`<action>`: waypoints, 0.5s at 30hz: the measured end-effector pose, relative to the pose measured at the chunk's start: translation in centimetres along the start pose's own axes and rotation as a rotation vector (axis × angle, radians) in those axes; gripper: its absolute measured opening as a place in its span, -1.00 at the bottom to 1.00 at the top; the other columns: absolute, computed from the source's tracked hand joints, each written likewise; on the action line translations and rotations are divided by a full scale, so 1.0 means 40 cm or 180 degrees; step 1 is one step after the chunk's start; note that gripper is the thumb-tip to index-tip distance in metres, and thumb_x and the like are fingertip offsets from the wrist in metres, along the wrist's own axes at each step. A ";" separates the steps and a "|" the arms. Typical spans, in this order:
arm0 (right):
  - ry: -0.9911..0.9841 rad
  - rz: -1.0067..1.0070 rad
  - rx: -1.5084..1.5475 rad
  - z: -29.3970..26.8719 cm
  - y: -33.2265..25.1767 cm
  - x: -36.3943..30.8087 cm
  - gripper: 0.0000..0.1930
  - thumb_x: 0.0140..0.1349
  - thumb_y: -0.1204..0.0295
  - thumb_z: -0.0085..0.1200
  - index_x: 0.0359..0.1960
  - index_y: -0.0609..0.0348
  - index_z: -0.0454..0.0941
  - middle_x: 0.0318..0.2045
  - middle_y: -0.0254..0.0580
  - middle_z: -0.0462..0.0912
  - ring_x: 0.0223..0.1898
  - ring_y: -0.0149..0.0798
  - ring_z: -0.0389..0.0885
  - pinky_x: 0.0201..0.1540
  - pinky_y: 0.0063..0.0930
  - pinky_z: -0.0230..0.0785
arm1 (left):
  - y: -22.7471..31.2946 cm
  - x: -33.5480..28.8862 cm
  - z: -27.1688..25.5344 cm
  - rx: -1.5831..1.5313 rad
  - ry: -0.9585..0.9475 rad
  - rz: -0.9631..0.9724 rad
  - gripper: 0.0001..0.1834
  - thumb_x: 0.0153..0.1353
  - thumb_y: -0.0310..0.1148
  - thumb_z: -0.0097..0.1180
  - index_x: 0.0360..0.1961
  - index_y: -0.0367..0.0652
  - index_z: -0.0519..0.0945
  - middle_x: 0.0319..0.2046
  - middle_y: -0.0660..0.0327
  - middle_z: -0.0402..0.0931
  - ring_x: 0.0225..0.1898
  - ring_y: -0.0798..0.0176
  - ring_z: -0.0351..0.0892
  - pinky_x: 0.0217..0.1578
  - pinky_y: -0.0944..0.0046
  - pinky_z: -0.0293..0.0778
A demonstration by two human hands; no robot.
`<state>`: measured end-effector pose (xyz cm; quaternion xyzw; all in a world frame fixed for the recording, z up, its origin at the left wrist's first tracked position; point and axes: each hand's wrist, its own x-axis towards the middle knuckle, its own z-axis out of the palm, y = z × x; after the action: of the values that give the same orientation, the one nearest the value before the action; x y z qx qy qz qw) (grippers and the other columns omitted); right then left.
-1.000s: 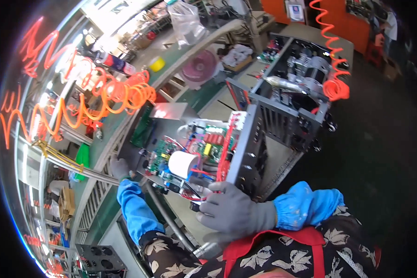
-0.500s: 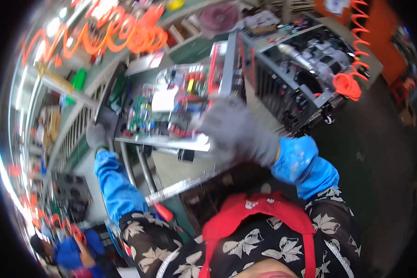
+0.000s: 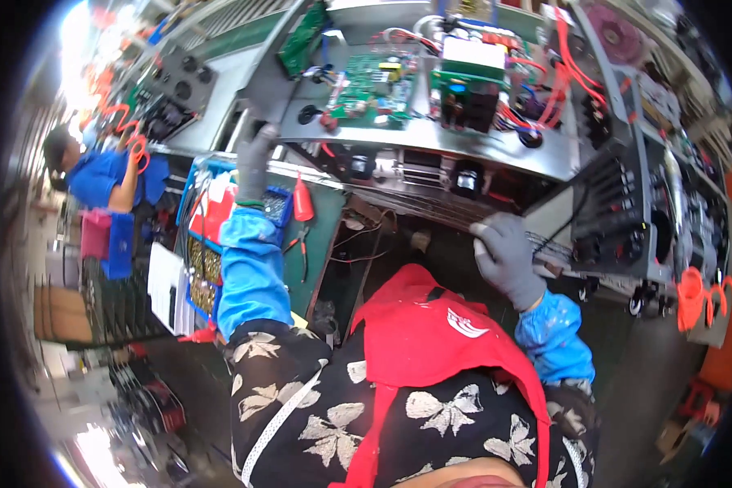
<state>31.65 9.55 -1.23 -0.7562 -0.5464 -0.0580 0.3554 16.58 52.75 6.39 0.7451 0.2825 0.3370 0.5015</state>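
Observation:
A metal chassis (image 3: 431,137) with an exposed interior lies across the bench in front of me. Inside it are a green circuit board (image 3: 372,91), a transformer-like block (image 3: 469,89) with a white label, and red wires (image 3: 563,65). My left hand (image 3: 256,163), in a grey glove and blue sleeve, reaches up beside the chassis's near left corner. Motion blurs its fingertips, so whether they grip the edge is unclear. Below the chassis's right part, my right hand (image 3: 508,256), gloved alike, hangs in the air with fingers apart and nothing in them.
Blue bins of small parts (image 3: 203,272), a red bottle (image 3: 302,199) and pliers (image 3: 298,248) lie near my left arm. Another open machine housing (image 3: 618,220) stands at the right. A co-worker in blue (image 3: 114,175) is at the far left.
My view has swung, so the chassis appears higher and nearer. My right hand has come away from the chassis and down toward me. My left hand remains near the chassis's left side.

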 end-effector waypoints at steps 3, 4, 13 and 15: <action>-0.0934 0.3368 -0.0186 0.121 0.185 -0.138 -0.35 0.12 -0.04 0.18 0.04 0.31 0.49 -0.06 0.26 0.57 0.04 0.25 0.51 0.13 -0.04 0.34 | -0.208 0.011 -0.005 0.0282 -0.0519 -0.0183 -0.52 0.22 -0.21 0.20 0.13 -0.17 0.48 -0.24 0.27 0.58 -0.35 0.32 0.53 -0.34 0.26 0.46; -0.0350 0.3301 -0.0297 0.137 0.272 -0.198 -0.32 0.15 -0.04 0.15 0.08 0.36 0.45 -0.03 0.36 0.53 0.06 0.27 0.49 0.16 -0.04 0.32 | -0.267 0.012 0.012 0.0728 -0.0739 -0.0643 -0.48 0.24 -0.17 0.18 0.18 -0.17 0.44 -0.20 0.24 0.60 -0.30 0.24 0.57 -0.29 0.19 0.50; 0.0523 0.2545 -0.0708 0.312 0.813 -0.171 -0.61 0.18 0.22 0.08 -0.05 0.25 0.54 -0.17 0.26 0.61 -0.10 0.25 0.58 -0.01 0.03 0.41 | -0.378 0.575 0.490 -0.1628 -0.1186 0.0098 -0.48 0.32 0.00 -0.06 0.06 -0.23 0.45 -0.36 0.08 0.62 -0.24 0.15 0.58 -0.18 0.07 0.48; 0.0693 0.2634 -0.0949 0.210 0.950 -0.025 -0.60 0.17 0.21 0.09 -0.07 0.25 0.55 -0.18 0.25 0.61 -0.11 0.25 0.58 -0.02 0.02 0.41 | -0.307 0.732 0.638 -0.1668 -0.1483 0.0435 -0.50 0.32 -0.02 -0.06 0.06 -0.23 0.46 -0.34 0.08 0.61 -0.23 0.15 0.57 -0.16 0.08 0.48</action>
<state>61.70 8.10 -25.93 -0.9434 -0.1432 -0.0684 0.2913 53.55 64.92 -5.61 0.6652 0.0140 0.2518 0.7028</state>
